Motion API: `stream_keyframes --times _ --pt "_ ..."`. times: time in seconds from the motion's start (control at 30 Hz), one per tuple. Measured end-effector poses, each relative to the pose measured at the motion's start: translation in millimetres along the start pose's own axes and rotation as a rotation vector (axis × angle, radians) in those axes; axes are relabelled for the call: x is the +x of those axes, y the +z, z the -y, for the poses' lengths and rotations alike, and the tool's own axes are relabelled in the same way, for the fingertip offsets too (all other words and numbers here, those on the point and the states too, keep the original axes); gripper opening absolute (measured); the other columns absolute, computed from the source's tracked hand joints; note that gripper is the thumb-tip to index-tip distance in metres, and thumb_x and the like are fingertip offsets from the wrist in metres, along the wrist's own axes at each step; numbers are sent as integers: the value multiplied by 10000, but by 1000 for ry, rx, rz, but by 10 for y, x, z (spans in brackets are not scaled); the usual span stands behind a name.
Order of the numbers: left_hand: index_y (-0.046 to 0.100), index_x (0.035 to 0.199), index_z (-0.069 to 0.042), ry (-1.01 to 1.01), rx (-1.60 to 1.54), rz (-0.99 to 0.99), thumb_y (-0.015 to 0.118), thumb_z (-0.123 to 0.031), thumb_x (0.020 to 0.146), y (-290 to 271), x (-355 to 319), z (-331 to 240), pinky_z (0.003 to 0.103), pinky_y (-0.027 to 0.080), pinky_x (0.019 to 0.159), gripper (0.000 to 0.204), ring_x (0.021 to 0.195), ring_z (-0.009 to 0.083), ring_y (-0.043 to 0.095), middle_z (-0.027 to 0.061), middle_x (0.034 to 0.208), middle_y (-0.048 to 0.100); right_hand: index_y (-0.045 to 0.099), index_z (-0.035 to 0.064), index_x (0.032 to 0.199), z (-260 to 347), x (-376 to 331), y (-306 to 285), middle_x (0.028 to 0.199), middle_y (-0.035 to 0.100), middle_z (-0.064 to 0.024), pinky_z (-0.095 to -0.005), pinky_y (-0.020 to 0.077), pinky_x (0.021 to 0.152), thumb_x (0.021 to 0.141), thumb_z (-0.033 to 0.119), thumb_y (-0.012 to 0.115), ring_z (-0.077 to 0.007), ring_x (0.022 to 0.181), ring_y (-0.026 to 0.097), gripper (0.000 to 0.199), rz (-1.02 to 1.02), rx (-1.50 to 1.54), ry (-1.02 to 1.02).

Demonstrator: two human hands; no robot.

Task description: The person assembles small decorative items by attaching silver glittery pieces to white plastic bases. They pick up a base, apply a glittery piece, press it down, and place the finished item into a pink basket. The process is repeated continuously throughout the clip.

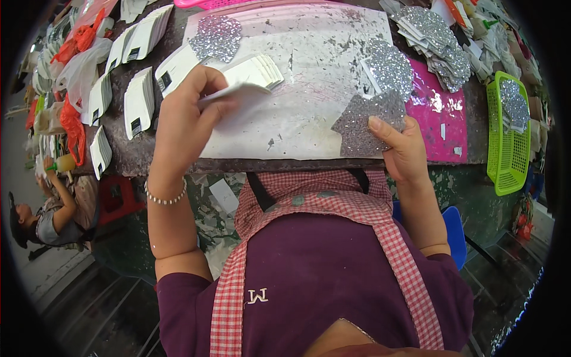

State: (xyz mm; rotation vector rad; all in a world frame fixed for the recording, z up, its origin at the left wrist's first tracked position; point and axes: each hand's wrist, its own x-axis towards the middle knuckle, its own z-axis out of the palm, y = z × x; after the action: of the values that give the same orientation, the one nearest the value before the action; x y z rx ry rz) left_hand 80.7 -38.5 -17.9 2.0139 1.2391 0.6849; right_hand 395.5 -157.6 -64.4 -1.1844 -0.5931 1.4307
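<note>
"What's in the left hand (189, 116)?"
"A white card (238, 90), pinched. The right hand (407, 147) grips a glittery silver piece (361, 128)."
"Beyond the left?"
"Stacked white cards (257, 69), on the worktop (476, 125)."

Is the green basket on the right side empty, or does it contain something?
Not empty: silver glittery pieces lie in the green basket; nearer the person, its mesh shows.

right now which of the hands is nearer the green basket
Right: the right hand is left of the green basket, the pink sheet between them; the left hand is much farther left.
</note>
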Motion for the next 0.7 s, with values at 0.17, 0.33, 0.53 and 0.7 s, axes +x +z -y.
stream_keyframes --times 0.17,0.33,0.53,0.7 --pt "623 1245 -85 -41 -71 424 832 -115 774 490 -33 -344 310 519 708 517 791 170 648 79 871 666 638 -44 1226 174 99 -132 1103 718 -111 -323 564 884 869 49 767 -170 964 696 390 79 -178 49" --pt "626 1241 -83 321 171 109 806 -116 756 940 -2 -227 421 486 893 519 1058 330 603 99 1100 645 692 -72 1118 267 254 -194 999 736 -96 -286 530 811 823 122 796 -127 893 672 368 142 -448 78" --pt "701 1077 -84 423 264 105 809 -136 749 1069 -283 -194 390 517 861 349 1007 276 635 61 1054 672 717 -80 1071 274 382 -140 947 743 -108 -298 543 746 813 145 807 -136 825 677 354 258 -628 133" --pt "717 1028 -81 398 228 28 806 -111 750 1144 -344 -165 375 530 826 294 998 262 651 41 1044 683 731 -96 1004 207 518 -66 879 744 -125 -314 548 699 793 183 819 -151 773 681 361 279 -710 104"
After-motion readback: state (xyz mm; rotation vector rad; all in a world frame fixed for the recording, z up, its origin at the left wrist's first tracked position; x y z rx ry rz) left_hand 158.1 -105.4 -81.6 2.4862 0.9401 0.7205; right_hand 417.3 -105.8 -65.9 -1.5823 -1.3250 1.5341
